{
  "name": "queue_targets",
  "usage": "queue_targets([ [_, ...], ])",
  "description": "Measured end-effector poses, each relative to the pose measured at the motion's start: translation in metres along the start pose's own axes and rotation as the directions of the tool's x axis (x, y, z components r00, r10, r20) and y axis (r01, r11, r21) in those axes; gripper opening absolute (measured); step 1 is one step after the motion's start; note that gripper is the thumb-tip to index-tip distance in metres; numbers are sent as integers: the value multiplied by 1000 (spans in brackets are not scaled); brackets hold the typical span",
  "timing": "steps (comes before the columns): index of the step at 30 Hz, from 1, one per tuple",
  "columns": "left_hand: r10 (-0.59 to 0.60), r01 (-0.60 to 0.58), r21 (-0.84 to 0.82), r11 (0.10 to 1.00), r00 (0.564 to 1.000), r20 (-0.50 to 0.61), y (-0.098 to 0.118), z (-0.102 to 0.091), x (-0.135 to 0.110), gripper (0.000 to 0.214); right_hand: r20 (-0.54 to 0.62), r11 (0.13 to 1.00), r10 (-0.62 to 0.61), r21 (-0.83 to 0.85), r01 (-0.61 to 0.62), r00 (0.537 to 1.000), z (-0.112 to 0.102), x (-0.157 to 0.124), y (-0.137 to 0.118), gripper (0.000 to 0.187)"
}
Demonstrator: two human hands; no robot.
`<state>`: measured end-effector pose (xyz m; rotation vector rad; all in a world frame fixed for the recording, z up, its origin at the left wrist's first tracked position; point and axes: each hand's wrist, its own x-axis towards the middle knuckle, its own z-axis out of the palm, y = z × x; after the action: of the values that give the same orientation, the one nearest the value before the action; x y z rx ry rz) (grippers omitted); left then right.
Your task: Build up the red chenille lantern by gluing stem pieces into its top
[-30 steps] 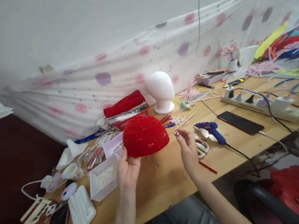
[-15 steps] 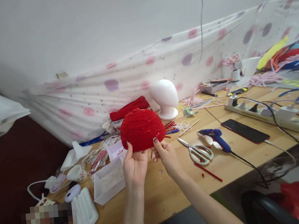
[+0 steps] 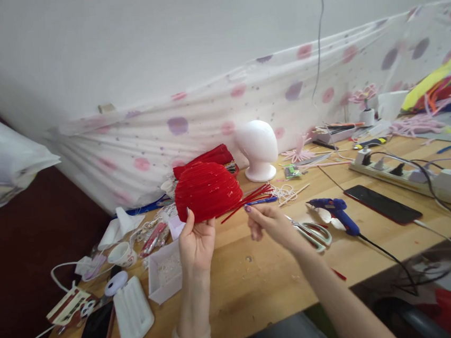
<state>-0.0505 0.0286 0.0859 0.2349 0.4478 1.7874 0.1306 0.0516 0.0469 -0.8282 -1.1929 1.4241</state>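
We cannot see most of the left hand's (image 3: 196, 246) fingers, hidden behind the red dome (image 3: 207, 191), which also covers part of the red bundle (image 3: 216, 155). We cannot tell whether the right hand (image 3: 268, 223), partly hiding the scissors (image 3: 305, 229), pinches anything; the left edge crops our white bag (image 3: 4, 153).

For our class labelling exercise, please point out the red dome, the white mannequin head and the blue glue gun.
Red dome (image 3: 207, 192): head view, middle of its ridged outer side.
White mannequin head (image 3: 258, 145): head view, middle of its smooth surface.
Blue glue gun (image 3: 336, 208): head view, body where the handle begins.
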Motion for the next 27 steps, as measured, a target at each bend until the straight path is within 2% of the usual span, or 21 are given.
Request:
queue_targets([
  [1, 11, -11, 4, 1000, 1000, 1, 3, -1, 1, 46, 47, 999, 23, -24, -22, 999, -17, 0, -10, 46],
  [3, 31, -31, 12, 999, 1000, 4, 7, -1, 1, 48, 70, 999, 41, -38, -38, 997, -47, 4, -26, 37],
  [5, 49, -49, 18, 999, 999, 7, 8, 1, 1, 51, 43, 998, 55, -33, -54, 998, -66, 13, -31, 28],
  [6, 58, -58, 21, 998, 998, 6, 8, 2, 1, 53, 26, 998, 61, -32, -60, 998, -68, 18, -29, 27],
  [9, 74, -74, 31, 997, 997, 4, 3, 4, 0, 58, -40, 999, 44, -23, -45, 998, -48, 26, -11, 32],
  [12, 67, -67, 53, 996, 998, 5, -5, 3, -2, 64, -44, 1000, 25, -16, -26, 999, -4, 20, 10, 32],
  [15, 57, -57, 78, 995, 998, 1, -17, 1, -5, 68, -22, 999, -38, 10, 39, 999, 40, 11, 20, 52],
  [18, 55, -54, 103, 993, 998, -4, -26, -3, -11, 70, -95, 990, -133, 36, 137, 987, 69, 10, 22, 62],
  [20, 51, -48, 121, 991, 999, -17, -30, -6, -14, 72, -155, 983, -173, 43, 181, 973, 78, 11, 25, 64],
  [23, 42, -35, 141, 989, 998, -48, -33, -12, -15, 71, -195, 978, -191, 43, 203, 962, 81, 12, 30, 63],
  [27, 75, -65, 152, 986, 995, -63, -29, -16, -11, 67, -231, 975, -215, 0, 221, 949, 61, 11, 34, 60],
])
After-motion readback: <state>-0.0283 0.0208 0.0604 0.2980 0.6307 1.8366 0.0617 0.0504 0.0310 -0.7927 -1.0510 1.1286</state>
